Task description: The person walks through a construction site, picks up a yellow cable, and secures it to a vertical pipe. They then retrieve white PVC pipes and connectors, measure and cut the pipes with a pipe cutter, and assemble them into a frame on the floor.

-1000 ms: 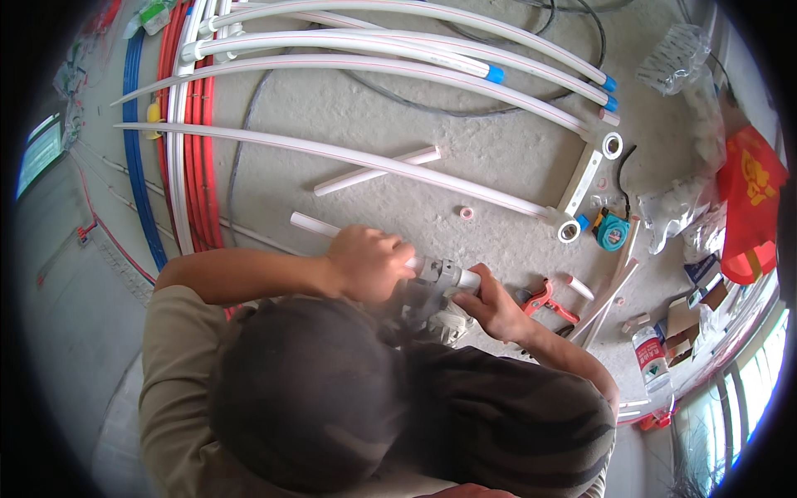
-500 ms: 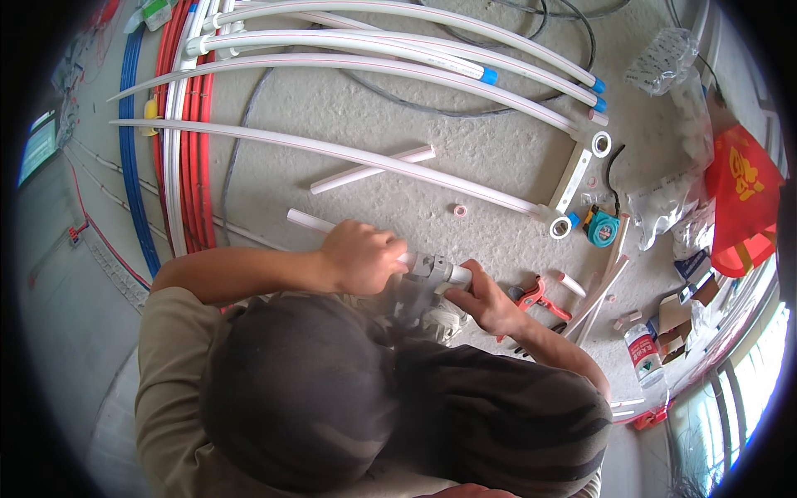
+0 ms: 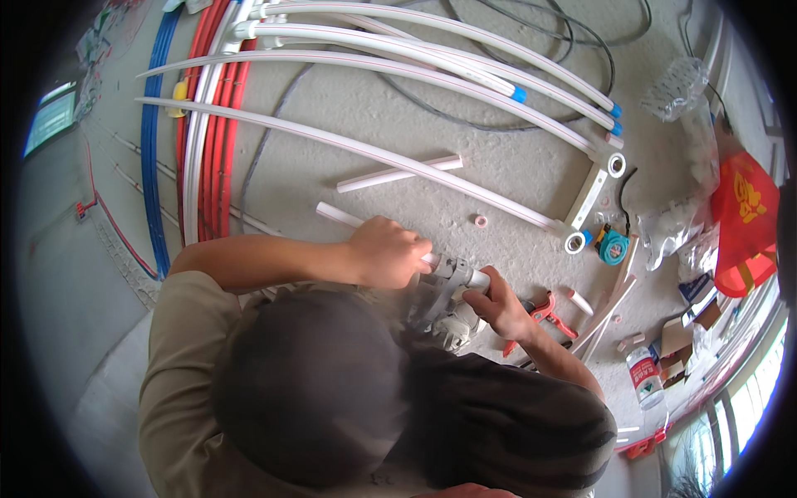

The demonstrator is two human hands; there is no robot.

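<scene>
My left hand [image 3: 388, 251] is closed around a white plastic pipe [image 3: 336, 216], whose free end points away to the left. The pipe's other end meets a grey metal pipe-welding tool [image 3: 452, 270] with round heating dies, between my hands. On the tool's right side my right hand [image 3: 501, 309] is closed on a short white pipe fitting [image 3: 478, 281], mostly hidden by the fingers. The tool's lower body is partly out of sight near my knees [image 3: 311, 386]. Beyond my right hand lies a red-handled pipe cutter [image 3: 544, 314] on the floor.
Long white pipes [image 3: 398, 162] cross the concrete floor, two ending at a white bracket [image 3: 588, 197]. Red [image 3: 217, 166] and blue [image 3: 152, 149] pipes run along the left. Rightward are a teal tape measure [image 3: 613, 246], pipe offcuts [image 3: 610, 311], a water bottle [image 3: 644, 378] and a red bag [image 3: 745, 207].
The whole view has shifted slightly, so the scene sits further right in the picture. Both hands keep their grips at the tool, with no clear movement relative to it.
</scene>
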